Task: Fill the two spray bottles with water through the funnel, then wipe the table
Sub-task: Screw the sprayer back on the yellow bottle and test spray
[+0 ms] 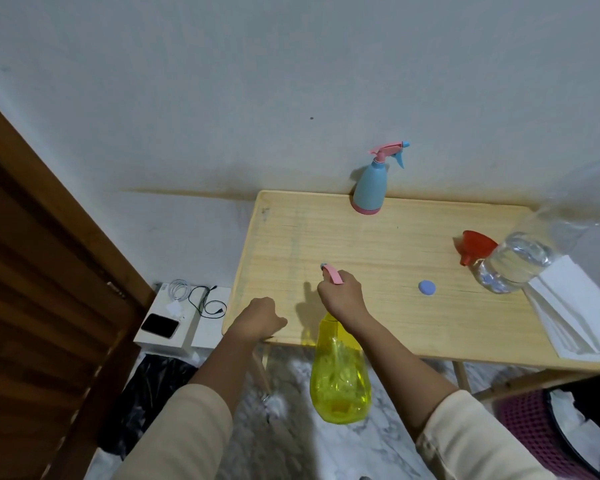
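My right hand (342, 299) grips the pink spray head of a yellow see-through spray bottle (340, 375), held tilted over the table's near edge with its nozzle pointing at the wooden table (378, 237). Water shows inside the bottle. My left hand (258, 318) rests as a fist on the table's front left corner, holding nothing. A blue spray bottle with a pink head (369, 188) stands upright at the back edge by the wall. The red funnel (475, 249) lies on its side to the right, next to a large clear water bottle (534, 251).
A small blue bottle cap (426, 287) lies on the table right of my hand. A stack of white paper towels (568, 313) sits at the right edge. White boxes with a phone and cables (184, 313) sit on the floor left, and a purple basket (534, 427) at lower right.
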